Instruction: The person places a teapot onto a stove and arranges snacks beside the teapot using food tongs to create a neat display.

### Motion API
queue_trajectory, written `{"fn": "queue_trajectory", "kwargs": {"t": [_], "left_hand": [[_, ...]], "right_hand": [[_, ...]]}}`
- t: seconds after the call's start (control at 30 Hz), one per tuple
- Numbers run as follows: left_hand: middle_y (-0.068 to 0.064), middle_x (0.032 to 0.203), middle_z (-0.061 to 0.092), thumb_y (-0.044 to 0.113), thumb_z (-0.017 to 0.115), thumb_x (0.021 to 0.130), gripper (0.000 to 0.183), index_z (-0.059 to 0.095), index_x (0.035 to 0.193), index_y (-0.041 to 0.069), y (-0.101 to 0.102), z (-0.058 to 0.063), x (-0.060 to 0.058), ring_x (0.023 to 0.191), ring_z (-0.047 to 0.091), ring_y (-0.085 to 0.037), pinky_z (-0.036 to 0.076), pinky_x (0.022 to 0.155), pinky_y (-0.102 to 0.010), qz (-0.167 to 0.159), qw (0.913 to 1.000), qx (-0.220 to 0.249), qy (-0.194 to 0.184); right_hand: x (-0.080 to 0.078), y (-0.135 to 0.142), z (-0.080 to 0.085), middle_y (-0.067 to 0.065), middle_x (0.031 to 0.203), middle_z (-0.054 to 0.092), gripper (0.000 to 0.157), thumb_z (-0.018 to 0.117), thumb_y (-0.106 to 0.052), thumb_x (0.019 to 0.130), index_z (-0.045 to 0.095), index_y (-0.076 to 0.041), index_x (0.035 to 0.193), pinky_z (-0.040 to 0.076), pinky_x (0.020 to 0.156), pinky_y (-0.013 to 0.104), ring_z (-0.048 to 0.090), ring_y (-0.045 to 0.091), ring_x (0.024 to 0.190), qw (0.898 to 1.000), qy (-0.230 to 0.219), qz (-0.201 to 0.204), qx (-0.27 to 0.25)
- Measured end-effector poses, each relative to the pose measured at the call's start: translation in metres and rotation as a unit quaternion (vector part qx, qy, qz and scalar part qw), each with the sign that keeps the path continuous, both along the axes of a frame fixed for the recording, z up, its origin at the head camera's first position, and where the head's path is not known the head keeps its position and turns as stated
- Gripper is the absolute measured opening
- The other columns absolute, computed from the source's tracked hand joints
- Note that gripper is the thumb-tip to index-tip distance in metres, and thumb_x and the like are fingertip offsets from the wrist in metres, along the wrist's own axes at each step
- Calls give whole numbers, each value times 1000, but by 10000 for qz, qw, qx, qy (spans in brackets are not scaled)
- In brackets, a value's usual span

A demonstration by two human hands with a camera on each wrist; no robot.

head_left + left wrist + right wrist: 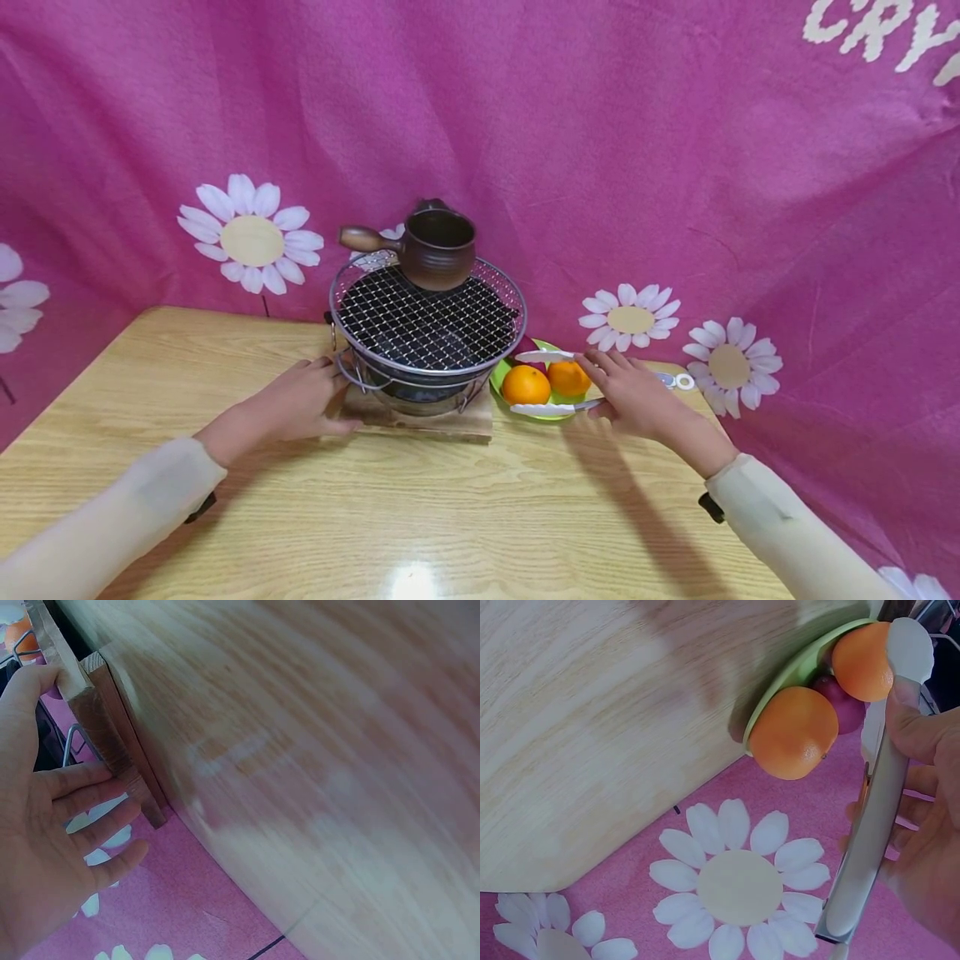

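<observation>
1. My left hand [300, 400], fingers loosely spread, touches the left end of the grained wooden board [420, 425] under the round wire-mesh grill [420, 321], near the bench's [450, 517] back edge.
2. My right hand [630, 390], well apart from it, grips metal tongs [874, 832], their scalloped white tips parted about two dimpled oranges [527, 385].
3. Those share a curved green plate [799, 671] near the bench's far right corner.
4. A ribbed brown pot [438, 262] sits atop the mesh.
</observation>
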State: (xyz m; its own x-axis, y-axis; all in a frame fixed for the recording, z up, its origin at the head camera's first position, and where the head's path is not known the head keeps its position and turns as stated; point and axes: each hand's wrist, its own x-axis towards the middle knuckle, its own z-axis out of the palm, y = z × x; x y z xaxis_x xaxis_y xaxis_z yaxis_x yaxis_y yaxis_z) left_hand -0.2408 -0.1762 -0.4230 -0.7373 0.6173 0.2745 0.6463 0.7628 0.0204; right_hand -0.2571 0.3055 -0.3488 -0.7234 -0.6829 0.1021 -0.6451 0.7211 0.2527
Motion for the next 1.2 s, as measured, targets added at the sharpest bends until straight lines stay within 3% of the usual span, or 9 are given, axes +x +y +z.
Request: {"fn": "queue_trajectory", "kwargs": {"t": [0.53, 0.83, 1.2], "left_hand": [[-25, 144, 57, 58, 70, 86, 79, 61, 137, -2, 0, 0, -1, 121, 60, -45, 53, 96, -59, 23, 10000, -48, 64], [-27, 151, 49, 59, 70, 86, 83, 56, 144, 0, -1, -3, 0, 132, 53, -48, 51, 98, -63, 55, 9999, 48, -146], [-26, 149, 51, 57, 70, 86, 81, 58, 142, 0, 0, -2, 0, 129, 55, -46, 51, 97, -62, 32, 10000, 25, -48]], "right_hand": [[-4, 4, -7, 27, 135, 59, 72, 85, -21, 81, 54, 6, 140, 46, 104, 62, 57, 46, 123, 10000, -44, -17, -25], [-7, 3, -16, 24, 131, 61, 70, 86, -20, 79, 57, 6, 138, 51, 99, 60, 59, 42, 117, 9997, 76, 159, -155], [-8, 0, -21, 26, 133, 60, 71, 87, -15, 78, 56, 6, 139, 48, 102, 61, 58, 44, 120, 9994, 138, 102, -315]]}}
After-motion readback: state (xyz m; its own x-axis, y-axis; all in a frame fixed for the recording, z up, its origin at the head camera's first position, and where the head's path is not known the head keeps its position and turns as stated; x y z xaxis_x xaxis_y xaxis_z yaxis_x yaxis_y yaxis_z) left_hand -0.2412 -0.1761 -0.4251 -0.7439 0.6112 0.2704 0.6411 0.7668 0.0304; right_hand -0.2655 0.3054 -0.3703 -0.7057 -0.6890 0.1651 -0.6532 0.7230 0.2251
